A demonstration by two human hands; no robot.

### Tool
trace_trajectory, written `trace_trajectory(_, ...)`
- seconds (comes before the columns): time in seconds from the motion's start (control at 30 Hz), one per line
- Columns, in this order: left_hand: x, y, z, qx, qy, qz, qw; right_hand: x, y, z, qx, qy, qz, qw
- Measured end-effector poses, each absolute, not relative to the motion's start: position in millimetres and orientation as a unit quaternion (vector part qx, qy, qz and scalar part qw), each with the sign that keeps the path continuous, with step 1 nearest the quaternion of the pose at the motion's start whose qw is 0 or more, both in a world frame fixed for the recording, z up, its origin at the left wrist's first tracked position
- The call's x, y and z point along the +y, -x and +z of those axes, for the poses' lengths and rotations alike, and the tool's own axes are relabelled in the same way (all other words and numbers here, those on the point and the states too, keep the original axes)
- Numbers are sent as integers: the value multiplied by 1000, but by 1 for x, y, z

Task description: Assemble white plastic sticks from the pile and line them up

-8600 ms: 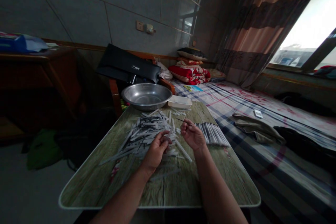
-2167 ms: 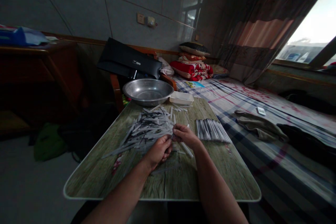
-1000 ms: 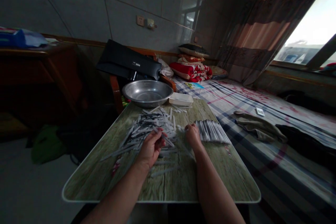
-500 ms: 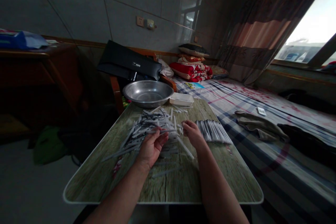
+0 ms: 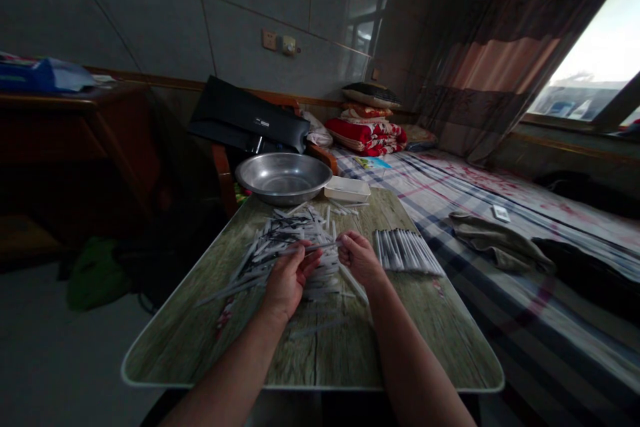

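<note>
My left hand [image 5: 286, 285] pinches a slim, pale, pen-like tube [image 5: 320, 246] between thumb and fingers. At the tube's right end, my right hand [image 5: 361, 259] has its fingers closed; whether it also holds a small part there is too fine to see. Beneath and beyond my hands spreads a loose pile of similar tubes [image 5: 273, 238], white and grey with dark lengths in some. Right of my right hand, more tubes lie side by side in a neat row [image 5: 407, 252].
Everything rests on a wood-patterned table [image 5: 425, 340]. At its far end stand a wide metal basin [image 5: 283, 180] and a shallow white tray [image 5: 347, 190]. A bed [image 5: 430, 187] with a checked sheet borders the table's right side. Behind the basin leans a black panel [image 5: 250, 120].
My right hand has moved left, from beside the row of tubes to the right end of the tube in my left hand. The left hand stays nearly in place.
</note>
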State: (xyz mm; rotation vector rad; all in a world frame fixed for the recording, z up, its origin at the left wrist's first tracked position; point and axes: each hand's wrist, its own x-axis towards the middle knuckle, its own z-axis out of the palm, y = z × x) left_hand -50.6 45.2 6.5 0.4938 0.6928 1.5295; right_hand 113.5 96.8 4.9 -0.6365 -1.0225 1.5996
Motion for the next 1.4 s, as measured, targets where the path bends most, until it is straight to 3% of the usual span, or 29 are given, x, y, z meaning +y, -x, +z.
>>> trace_trajectory(0.3, 45, 50, 8, 312, -222, 662, 644, 98, -108, 3, -448, 285, 641, 554)
trace_trajectory(0.57, 46, 50, 4, 305, -222, 657, 653, 89, -103, 6, -389, 215, 743, 501)
trace_trajectory(0.87, 43, 48, 8, 341, -208, 643, 653, 88, -86, 1, -361, 319, 716, 506)
trace_trajectory(1.1, 43, 41, 3, 336, -205, 650, 650, 80, -82, 10, -345, 261, 784, 445)
trace_trajectory(1.4, 39, 34, 5, 347, -213, 684, 606, 78, -75, 9, -312, 230, 799, 460)
